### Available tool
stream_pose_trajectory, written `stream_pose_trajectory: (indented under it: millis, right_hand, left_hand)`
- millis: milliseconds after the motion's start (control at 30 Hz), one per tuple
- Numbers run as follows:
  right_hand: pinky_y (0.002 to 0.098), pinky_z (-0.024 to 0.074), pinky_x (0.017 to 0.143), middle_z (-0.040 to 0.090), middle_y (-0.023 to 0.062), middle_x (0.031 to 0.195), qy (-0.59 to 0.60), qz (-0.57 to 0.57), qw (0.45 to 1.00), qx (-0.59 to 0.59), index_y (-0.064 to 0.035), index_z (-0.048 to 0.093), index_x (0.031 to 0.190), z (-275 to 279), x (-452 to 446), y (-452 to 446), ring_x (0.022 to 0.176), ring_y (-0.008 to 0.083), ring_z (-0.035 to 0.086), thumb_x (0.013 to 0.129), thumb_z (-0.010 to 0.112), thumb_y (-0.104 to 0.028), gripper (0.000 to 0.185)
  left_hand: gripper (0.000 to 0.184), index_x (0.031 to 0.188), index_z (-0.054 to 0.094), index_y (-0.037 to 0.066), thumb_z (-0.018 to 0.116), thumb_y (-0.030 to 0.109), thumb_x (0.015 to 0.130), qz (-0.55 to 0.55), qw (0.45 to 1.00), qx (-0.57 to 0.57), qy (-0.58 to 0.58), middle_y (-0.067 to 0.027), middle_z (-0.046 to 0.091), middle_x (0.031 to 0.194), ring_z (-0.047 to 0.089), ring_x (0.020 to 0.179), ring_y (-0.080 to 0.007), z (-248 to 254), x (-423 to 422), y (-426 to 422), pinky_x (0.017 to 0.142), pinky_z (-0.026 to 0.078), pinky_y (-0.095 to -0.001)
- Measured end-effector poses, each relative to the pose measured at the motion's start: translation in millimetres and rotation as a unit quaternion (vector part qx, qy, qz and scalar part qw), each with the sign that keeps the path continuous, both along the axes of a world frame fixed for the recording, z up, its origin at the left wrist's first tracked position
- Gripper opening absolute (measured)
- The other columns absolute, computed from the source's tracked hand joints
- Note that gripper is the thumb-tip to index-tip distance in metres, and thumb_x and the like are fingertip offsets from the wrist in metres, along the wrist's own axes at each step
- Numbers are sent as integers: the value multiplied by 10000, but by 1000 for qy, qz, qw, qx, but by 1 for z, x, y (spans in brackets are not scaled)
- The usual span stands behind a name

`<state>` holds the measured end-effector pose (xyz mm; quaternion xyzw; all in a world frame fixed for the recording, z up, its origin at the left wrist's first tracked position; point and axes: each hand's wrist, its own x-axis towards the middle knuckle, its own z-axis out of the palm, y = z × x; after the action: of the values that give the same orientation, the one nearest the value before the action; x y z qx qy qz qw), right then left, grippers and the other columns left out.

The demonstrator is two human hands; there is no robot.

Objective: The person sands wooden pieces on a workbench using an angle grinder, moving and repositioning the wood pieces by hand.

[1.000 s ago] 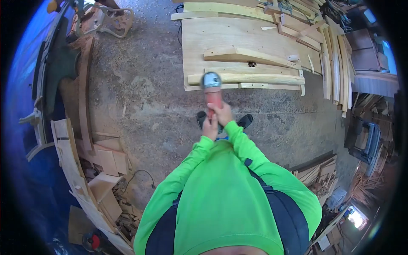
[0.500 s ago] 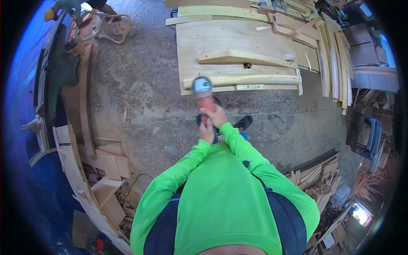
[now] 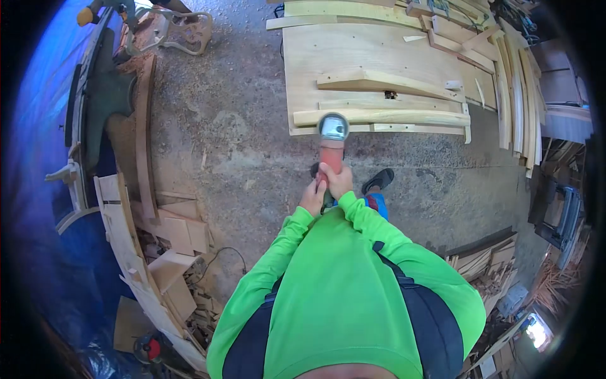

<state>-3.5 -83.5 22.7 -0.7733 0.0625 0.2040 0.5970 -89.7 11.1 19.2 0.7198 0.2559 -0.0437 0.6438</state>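
Note:
My left hand [image 3: 312,197] and my right hand [image 3: 339,182] are both closed around the red body of an angle grinder [image 3: 331,159], held out in front of my waist. Its round metal head [image 3: 333,127] points away from me, and its work face is hidden. In this view the head overlaps the near end of a long, shaped pale wooden rail [image 3: 398,117]; whether they touch, I cannot tell. That rail lies on a plywood sheet [image 3: 353,54], with a peaked wooden piece [image 3: 391,83] behind it.
Long boards [image 3: 514,95] are stacked at the right. A brown plank [image 3: 144,139] lies on the dusty concrete floor [image 3: 221,145] at left, near a machine [image 3: 101,117]. Offcuts [image 3: 180,230] and a cord [image 3: 230,249] are at lower left. Another person's hand [image 3: 177,6] shows at top left.
The whole view has shifted, so the surroundings sit farther right. The grinder, in both hands, has moved slightly right along the rail. More of my right leg shows.

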Motion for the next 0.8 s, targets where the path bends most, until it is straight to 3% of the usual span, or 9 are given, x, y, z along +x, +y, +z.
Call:
stream_pose_trajectory:
  millis: [33,100,133,167,200,300,400,600,800]
  right_hand:
    - [331,541,659,706,83,812,56,-39,988,137,10,670,1025,26,7,-6,709,175,672,843,754,-332,396]
    - [313,542,649,708,83,854,22,-93,987,132,6,668,1024,11,19,-32,714,168,672,866,739,-317,367]
    - [303,540,664,704,92,863,-30,-135,981,133,10,666,1011,18,29,-40,731,151,667,878,729,-297,339]
    - [312,538,691,698,81,858,21,-161,970,182,16,656,1028,29,35,-58,744,160,662,893,713,-272,324]
    - [324,539,709,686,84,864,-10,-185,969,160,19,638,1047,-5,42,-84,743,176,659,903,700,-241,304]
    - [335,544,704,674,104,880,-62,-316,927,192,29,614,1074,27,53,-126,733,197,657,907,686,-257,339]
    - [346,549,699,668,127,881,-109,-404,893,167,44,603,1065,33,54,-184,733,221,657,911,669,-287,371]
    - [390,563,671,648,181,886,-167,-559,801,134,83,584,1021,60,14,-273,738,284,660,909,652,-320,424]
    - [402,580,698,641,188,927,-162,-665,718,126,108,576,1048,74,-44,-309,748,304,661,895,667,-356,496]
  left_hand:
    - [502,1207,587,-40,446,406,1021,-19,999,-44,24,-160,684,979,649,901,-263,-9,1,8,828,498,-379]
    - [410,1175,603,-18,524,342,995,8,998,-63,16,-144,668,883,631,788,-226,-17,11,23,742,505,-357]
    - [374,1166,604,-16,565,299,967,23,997,68,-18,-161,662,900,630,809,-252,-17,22,34,761,504,-371]
    - [346,1157,605,-14,605,255,939,39,979,194,-52,-177,655,917,629,829,-279,-17,35,45,780,503,-384]
    - [385,1183,585,-9,643,250,904,34,965,251,-68,-183,632,986,597,911,-302,-19,48,58,834,481,-404]
    - [567,1261,525,5,757,234,798,23,902,413,-126,-199,564,1193,503,1156,-373,-25,99,97,994,416,-465]
    - [611,1242,516,-2,784,242,750,-48,855,481,-188,-201,557,1182,459,1170,-405,-23,142,114,1015,380,-494]
    - [567,1158,572,2,810,264,716,-270,844,440,-143,-192,561,1178,484,1144,-370,-33,181,147,969,424,-457]
    - [493,1142,572,-25,761,256,782,-329,824,422,-186,-203,578,1110,515,1075,-387,-19,189,161,952,436,-458]
